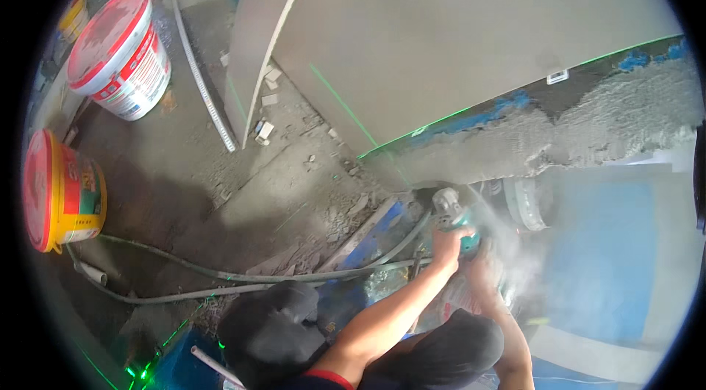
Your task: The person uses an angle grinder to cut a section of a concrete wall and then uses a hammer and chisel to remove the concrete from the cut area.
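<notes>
Dark-clad knees (457, 346) are crowding the left forearm (390, 316), grey hoses (220, 274) crossing the floor (176, 177) beyond. The left hand (446, 244) is wrapping its fingers round a teal grinder (469, 241); the right hand (483, 270) is meeting its near end, finger closure too hazy to tell. Past it, a rough plastered wall (551, 133) is limiting the room; leftward, floor is stretching toward buckets (121, 55)

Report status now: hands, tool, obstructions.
Left hand gripping teal-bodied, metal-headed power tool. Right hand at its rear, exact grip unclear. Whitish dust cloud hazing the right side. Long grey flexible tubing on floor, left.
</notes>
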Demonstrator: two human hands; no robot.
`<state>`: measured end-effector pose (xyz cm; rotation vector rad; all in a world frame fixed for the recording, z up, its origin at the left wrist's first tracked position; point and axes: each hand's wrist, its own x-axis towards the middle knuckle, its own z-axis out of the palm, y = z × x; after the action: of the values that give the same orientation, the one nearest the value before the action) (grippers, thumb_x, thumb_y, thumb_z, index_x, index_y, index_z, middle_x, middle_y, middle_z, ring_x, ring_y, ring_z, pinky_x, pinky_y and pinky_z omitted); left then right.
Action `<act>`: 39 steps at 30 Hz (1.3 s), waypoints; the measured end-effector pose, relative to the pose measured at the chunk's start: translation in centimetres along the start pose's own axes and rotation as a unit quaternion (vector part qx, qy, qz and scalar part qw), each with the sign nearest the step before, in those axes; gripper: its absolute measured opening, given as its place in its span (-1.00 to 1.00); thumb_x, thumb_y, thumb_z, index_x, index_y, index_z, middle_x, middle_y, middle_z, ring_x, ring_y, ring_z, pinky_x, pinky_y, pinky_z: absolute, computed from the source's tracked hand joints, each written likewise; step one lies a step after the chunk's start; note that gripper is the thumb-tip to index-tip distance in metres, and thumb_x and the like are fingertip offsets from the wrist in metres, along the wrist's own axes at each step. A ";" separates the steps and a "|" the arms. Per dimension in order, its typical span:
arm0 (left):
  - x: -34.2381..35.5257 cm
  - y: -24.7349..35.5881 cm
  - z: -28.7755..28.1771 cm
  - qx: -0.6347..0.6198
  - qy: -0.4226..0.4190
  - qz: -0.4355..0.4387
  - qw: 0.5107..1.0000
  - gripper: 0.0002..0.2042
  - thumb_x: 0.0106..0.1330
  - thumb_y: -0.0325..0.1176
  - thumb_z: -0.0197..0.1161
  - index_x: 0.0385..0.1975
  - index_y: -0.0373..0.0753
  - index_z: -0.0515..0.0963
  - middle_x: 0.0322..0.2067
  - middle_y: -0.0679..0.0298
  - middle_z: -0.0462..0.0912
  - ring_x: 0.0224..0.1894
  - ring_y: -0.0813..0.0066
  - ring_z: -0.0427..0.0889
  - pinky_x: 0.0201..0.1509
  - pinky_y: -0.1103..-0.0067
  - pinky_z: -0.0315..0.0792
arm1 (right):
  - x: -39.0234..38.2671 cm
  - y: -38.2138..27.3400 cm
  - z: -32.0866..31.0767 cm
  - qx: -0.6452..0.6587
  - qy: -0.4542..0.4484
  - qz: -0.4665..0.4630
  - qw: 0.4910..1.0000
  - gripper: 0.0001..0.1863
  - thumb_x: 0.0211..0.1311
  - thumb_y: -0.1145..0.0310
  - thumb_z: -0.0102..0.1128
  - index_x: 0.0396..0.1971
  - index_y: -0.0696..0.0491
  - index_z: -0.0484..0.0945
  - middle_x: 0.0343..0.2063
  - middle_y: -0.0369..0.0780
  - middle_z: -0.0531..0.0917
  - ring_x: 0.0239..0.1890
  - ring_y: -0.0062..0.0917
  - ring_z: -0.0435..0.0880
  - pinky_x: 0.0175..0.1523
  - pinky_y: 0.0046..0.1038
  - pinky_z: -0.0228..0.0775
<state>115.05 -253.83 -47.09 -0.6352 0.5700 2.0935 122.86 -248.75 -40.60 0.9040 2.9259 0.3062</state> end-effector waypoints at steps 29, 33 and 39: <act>-0.5 0.5 0.8 -0.012 0.017 -0.013 1.000 -0.58 -0.11 -0.56 0.38 -0.16 -0.39 0.50 -0.24 0.15 0.60 -0.23 0.35 0.59 -0.10 0.46 0.45 | 0.4 0.2 -0.7 0.089 0.001 0.000 0.996 -0.51 -0.06 0.44 0.23 -0.06 0.09 0.34 -0.21 -0.02 0.50 -0.21 0.02 0.56 -0.24 -0.01 0.38; -0.9 0.9 1.2 -0.036 -0.010 0.028 0.999 -0.68 -0.05 -0.56 0.33 -0.22 -0.31 0.53 -0.29 0.22 0.62 -0.24 0.43 0.59 -0.16 0.49 0.44 | 0.6 -0.8 -2.1 0.036 -0.017 -0.014 0.999 -0.53 -0.03 0.40 0.25 -0.07 0.08 0.32 -0.24 -0.04 0.46 -0.36 -0.03 0.60 -0.34 -0.07 0.46; 0.0 -0.6 1.1 -0.026 0.008 0.030 0.999 -0.74 0.00 -0.59 0.28 -0.26 -0.23 0.55 -0.35 0.34 0.61 -0.30 0.51 0.61 -0.22 0.50 0.50 | 0.4 0.1 -1.5 0.048 0.016 -0.022 0.998 -0.62 -0.04 0.39 0.27 -0.24 0.08 0.31 -0.29 -0.08 0.46 -0.36 -0.01 0.58 -0.35 -0.04 0.41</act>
<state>115.31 -252.83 -46.30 -0.6718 0.5513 2.1666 122.43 -248.70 -39.07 0.8522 3.0086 0.1796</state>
